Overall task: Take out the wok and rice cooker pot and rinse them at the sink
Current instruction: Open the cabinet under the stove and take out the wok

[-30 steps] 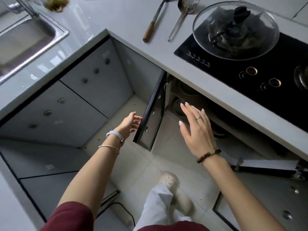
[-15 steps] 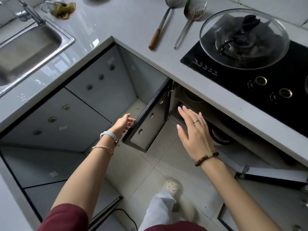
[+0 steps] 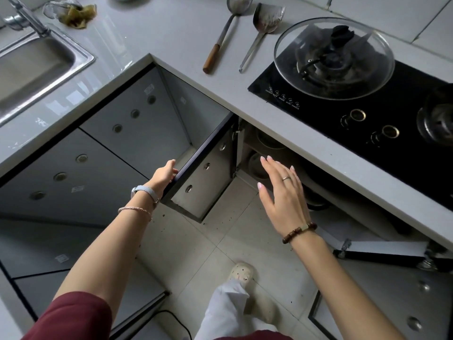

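Note:
My left hand (image 3: 163,174) grips the dark outer edge of the open cabinet door (image 3: 204,173) under the worktop. My right hand (image 3: 282,192) hovers open, fingers straight, in front of the cabinet opening and touches nothing. Inside the dim cabinet I make out a pale round pot (image 3: 269,141) on an upper shelf, another round vessel (image 3: 255,165) below it and a dark pan (image 3: 316,200) behind my right hand. Which of them is the wok or the rice cooker pot I cannot tell. The steel sink (image 3: 36,67) with its tap (image 3: 23,17) lies at the far left.
A second cabinet door (image 3: 382,251) stands open at the lower right. On the worktop lie a ladle (image 3: 220,42), a spatula (image 3: 262,28) and a crumpled rag (image 3: 76,14). A glass lid (image 3: 333,57) covers a burner of the black hob (image 3: 392,114). My foot (image 3: 241,273) stands on the tiled floor.
The left hand has swung the cabinet door wider and closed round its edge. The right hand has stayed open in front of the opening. The view has shifted a little.

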A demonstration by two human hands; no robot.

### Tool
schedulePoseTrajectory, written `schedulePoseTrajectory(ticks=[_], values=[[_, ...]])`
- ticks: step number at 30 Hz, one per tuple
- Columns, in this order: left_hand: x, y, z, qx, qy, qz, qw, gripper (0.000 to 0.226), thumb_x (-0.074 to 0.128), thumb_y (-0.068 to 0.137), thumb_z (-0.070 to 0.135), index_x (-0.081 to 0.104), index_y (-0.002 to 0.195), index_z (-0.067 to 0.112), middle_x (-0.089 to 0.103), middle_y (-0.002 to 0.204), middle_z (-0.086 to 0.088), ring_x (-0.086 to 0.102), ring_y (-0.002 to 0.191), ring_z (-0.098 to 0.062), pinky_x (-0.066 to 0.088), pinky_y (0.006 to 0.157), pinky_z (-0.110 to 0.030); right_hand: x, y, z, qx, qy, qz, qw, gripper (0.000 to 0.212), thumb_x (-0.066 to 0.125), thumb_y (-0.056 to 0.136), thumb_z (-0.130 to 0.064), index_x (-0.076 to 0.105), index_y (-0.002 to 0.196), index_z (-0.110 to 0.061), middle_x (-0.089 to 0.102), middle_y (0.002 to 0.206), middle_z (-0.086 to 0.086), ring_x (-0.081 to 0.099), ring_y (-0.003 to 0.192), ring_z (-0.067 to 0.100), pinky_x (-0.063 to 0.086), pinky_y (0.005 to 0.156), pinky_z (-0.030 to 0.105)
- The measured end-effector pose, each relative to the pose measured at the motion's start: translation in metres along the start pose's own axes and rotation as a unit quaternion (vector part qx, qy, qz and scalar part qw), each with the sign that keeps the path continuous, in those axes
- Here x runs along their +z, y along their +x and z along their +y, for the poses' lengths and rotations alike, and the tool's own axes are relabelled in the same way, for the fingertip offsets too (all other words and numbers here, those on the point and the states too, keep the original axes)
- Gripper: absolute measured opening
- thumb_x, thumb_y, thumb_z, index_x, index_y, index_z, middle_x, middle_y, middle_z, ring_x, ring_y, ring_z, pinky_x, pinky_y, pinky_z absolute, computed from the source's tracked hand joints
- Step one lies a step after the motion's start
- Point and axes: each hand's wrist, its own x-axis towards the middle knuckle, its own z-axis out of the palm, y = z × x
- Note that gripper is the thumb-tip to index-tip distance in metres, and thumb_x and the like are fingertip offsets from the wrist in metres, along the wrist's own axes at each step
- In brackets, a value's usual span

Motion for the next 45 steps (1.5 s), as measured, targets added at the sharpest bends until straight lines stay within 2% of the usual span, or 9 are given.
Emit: schedulePoseTrajectory(ticks=[4, 9, 12, 16, 20, 22, 25, 39, 45], values=[[0.002, -0.025, -0.007, 0.090, 0.045, 0.082, 0.991, 0.057, 0.041, 0.087, 0.055, 0.054, 0.126, 0.017, 0.055, 0.129, -0.006, 0.052, 0.116, -0.023, 0.039, 0.104, -0.040, -0.011, -0.020, 0.010, 0.012, 0.011, 0.017, 1.000, 0.054, 0.034, 0.096, -0.038, 0.036, 0.146, -0.018, 0.039, 0.150, 0.004, 0.032, 0.140, 0.015, 0.016, 0.119, 0.040], [0.043, -0.106, -0.007, 0.243, -0.063, 0.081, 0.965, 0.031, 0.046, 0.099, 0.025, 0.056, 0.127, 0.014, 0.057, 0.122, 0.005, 0.052, 0.112, -0.008, 0.041, 0.088, -0.017, -0.036, -0.061, 0.031, 0.043, 0.029, 0.042, 0.998, 0.053, 0.038, 0.096, -0.037, 0.036, 0.146, -0.018, 0.038, 0.150, 0.004, 0.032, 0.140, 0.015, 0.011, 0.117, 0.033], [0.074, -0.152, -0.018, 0.274, -0.116, 0.046, 0.954, 0.028, 0.048, 0.099, 0.024, 0.058, 0.125, 0.018, 0.060, 0.125, 0.002, 0.055, 0.115, -0.010, 0.044, 0.090, -0.019, -0.054, -0.095, 0.045, 0.068, 0.050, 0.060, 0.995, 0.052, 0.043, 0.096, -0.033, 0.036, 0.145, -0.018, 0.038, 0.149, 0.002, 0.032, 0.139, 0.012, 0.013, 0.119, 0.035], [0.121, -0.190, -0.034, 0.266, -0.166, -0.028, 0.949, 0.029, 0.051, 0.098, 0.028, 0.059, 0.125, 0.021, 0.064, 0.122, 0.002, 0.059, 0.114, -0.009, 0.046, 0.097, -0.029, -0.071, -0.138, 0.067, 0.111, 0.079, 0.089, 0.987, 0.050, 0.052, 0.096, -0.025, 0.039, 0.143, -0.018, 0.040, 0.148, 0.001, 0.030, 0.135, 0.004, 0.027, 0.116, 0.047], [0.169, -0.211, -0.041, 0.256, -0.193, -0.097, 0.942, 0.027, 0.051, 0.098, 0.026, 0.060, 0.123, 0.021, 0.065, 0.118, 0.000, 0.061, 0.113, -0.014, 0.047, 0.096, -0.030, -0.077, -0.170, 0.089, 0.160, 0.103, 0.119, 0.974, 0.050, 0.056, 0.094, -0.022, 0.041, 0.141, -0.017, 0.043, 0.145, -0.001, 0.037, 0.135, 0.014, 0.034, 0.111, 0.047], [0.193, -0.213, -0.043, 0.253, -0.204, -0.118, 0.938, 0.027, 0.052, 0.098, 0.025, 0.061, 0.123, 0.019, 0.067, 0.118, -0.004, 0.062, 0.112, -0.017, 0.048, 0.095, -0.031, -0.077, -0.182, 0.103, 0.175, 0.108, 0.135, 0.969, 0.049, 0.057, 0.093, -0.019, 0.042, 0.140, -0.016, 0.045, 0.143, 0.000, 0.038, 0.134, 0.014, 0.034, 0.112, 0.043], [0.231, -0.207, -0.040, 0.254, -0.212, -0.149, 0.932, 0.024, 0.052, 0.098, 0.022, 0.062, 0.120, 0.019, 0.068, 0.117, -0.005, 0.063, 0.110, -0.016, 0.048, 0.094, -0.031, -0.071, -0.189, 0.129, 0.200, 0.110, 0.166, 0.959, 0.048, 0.057, 0.093, -0.018, 0.044, 0.139, -0.015, 0.046, 0.141, -0.001, 0.038, 0.134, 0.012, 0.032, 0.109, 0.025], [0.428, -0.072, -0.073, 0.214, -0.244, -0.312, 0.893, 0.020, 0.046, 0.101, 0.019, 0.064, 0.110, 0.016, 0.068, 0.109, -0.009, 0.064, 0.106, -0.023, 0.051, 0.091, -0.032, 0.050, -0.197, 0.304, 0.281, 0.060, 0.281, 0.916, 0.046, 0.059, 0.092, -0.019, 0.047, 0.137, -0.016, 0.050, 0.136, 0.001, 0.041, 0.129, 0.014, 0.028, 0.105, 0.017], [0.517, -0.020, -0.084, 0.170, -0.237, -0.379, 0.878, 0.023, 0.042, 0.101, 0.019, 0.064, 0.105, 0.013, 0.067, 0.108, -0.009, 0.062, 0.102, -0.020, 0.049, 0.094, -0.033, 0.089, -0.189, 0.381, 0.308, 0.036, 0.297, 0.903, 0.045, 0.056, 0.094, -0.024, 0.046, 0.137, -0.017, 0.049, 0.138, 0.003, 0.043, 0.130, 0.020, 0.035, 0.105, 0.030]])
